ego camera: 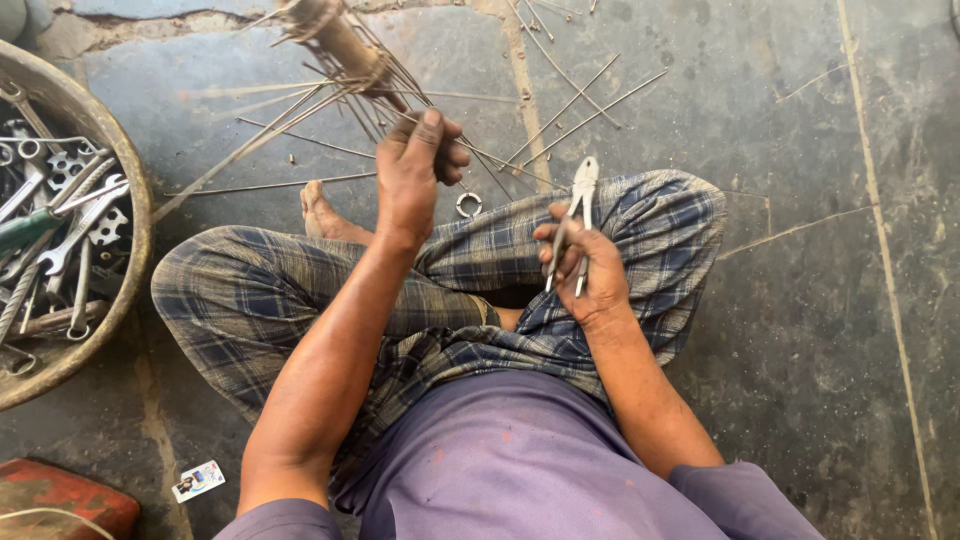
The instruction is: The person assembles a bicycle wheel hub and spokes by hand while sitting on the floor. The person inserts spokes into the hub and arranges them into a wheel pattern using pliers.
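Note:
I sit cross-legged on a stone floor in checked trousers. My left hand [415,170] is closed around thin metal spokes [300,115] that fan out from a dusty wheel hub [335,40] ahead of me. My right hand [580,270] grips the handles of metal pliers [578,205], jaws pointing up and away, above my right knee. A small metal ring [468,204] lies on the floor between my hands.
A round metal basin [135,260] at the left holds several wrenches and spanners. Loose spokes [585,100] lie scattered on the floor ahead. A red object [60,495] and a small card [198,480] lie at the lower left.

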